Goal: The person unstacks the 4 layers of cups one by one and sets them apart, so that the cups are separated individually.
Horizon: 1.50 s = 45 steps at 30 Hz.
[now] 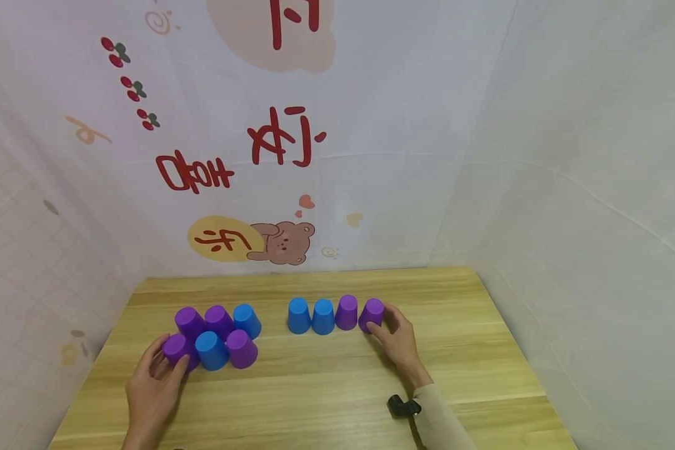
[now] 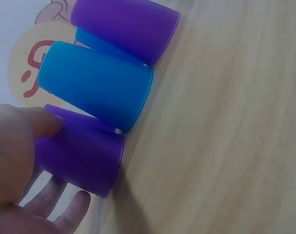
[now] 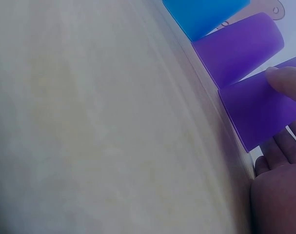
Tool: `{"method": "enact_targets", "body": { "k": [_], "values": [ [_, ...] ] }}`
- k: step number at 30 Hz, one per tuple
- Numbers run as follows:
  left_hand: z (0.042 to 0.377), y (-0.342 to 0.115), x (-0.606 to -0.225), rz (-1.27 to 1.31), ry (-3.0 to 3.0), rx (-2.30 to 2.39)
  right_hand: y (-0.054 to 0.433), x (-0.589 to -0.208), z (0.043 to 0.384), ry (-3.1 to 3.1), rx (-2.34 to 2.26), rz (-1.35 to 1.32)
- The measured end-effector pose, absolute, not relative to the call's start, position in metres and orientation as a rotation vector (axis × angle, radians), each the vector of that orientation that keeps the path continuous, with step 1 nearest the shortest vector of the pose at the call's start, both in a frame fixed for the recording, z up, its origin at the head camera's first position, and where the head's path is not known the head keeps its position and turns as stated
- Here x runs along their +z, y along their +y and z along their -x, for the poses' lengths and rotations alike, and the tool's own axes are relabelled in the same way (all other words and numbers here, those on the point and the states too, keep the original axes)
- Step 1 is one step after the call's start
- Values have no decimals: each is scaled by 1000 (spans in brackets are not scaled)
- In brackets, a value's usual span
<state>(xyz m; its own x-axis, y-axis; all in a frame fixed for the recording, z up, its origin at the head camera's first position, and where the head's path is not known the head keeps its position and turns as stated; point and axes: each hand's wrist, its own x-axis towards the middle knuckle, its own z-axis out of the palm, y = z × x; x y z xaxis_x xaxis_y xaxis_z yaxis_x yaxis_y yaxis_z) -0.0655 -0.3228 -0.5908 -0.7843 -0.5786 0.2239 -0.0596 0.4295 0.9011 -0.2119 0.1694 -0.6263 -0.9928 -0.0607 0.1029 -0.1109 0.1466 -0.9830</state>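
Note:
My left hand (image 1: 153, 390) holds an upside-down purple cup (image 2: 84, 156) at the left end of a front row, thumb on one side and fingers on the other. Beside that cup stand a blue cup (image 1: 212, 351) and another purple cup (image 1: 242, 350). Close behind them are two purple cups (image 1: 218, 322) and a blue cup (image 1: 247, 321). Over on the right, my right hand (image 1: 398, 342) grips an upside-down purple cup (image 3: 262, 107) at the end of a separate row. Left of it come a purple cup (image 1: 347, 312) and two blue cups (image 1: 323, 317).
All cups stand mouth down on a wood-grain table (image 1: 326, 400). A white printed cloth (image 1: 382, 187) rises behind the table, with more cloth at both sides. A small black device (image 1: 403, 406) sits at my right wrist, by the sleeve (image 1: 441, 415).

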Motion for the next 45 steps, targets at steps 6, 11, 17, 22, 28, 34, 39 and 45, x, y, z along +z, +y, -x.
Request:
{"method": "enact_targets", "body": {
  "k": [6, 11, 17, 22, 28, 34, 39, 45],
  "values": [
    [63, -321, -588, -604, -2179, -1363, 169, -627, 212, -2348, 2019, -179],
    [59, -322, -583, -683, -2253, -1363, 168, -627, 212, -2349, 2014, -177],
    [57, -326, -575, -672, -2335, -1361, 168, -626, 212, -2344, 2019, -179],
    [58, -325, -564, -588, -2338, -1340, 169, -627, 213, -2349, 2008, -184],
    [65, -315, -545, -383, -2246, -1304, 169, -626, 213, -2344, 2012, -184],
    [76, -291, -519, -261, -2268, -1312, 168, -624, 212, -2340, 2029, -171],
    [86, -268, -511, -133, -2289, -1340, 169, -624, 212, -2343, 2031, -173],
    [96, -242, -506, -14, -2331, -1387, 169, -626, 212, -2343, 2032, -178]
  ]
}}
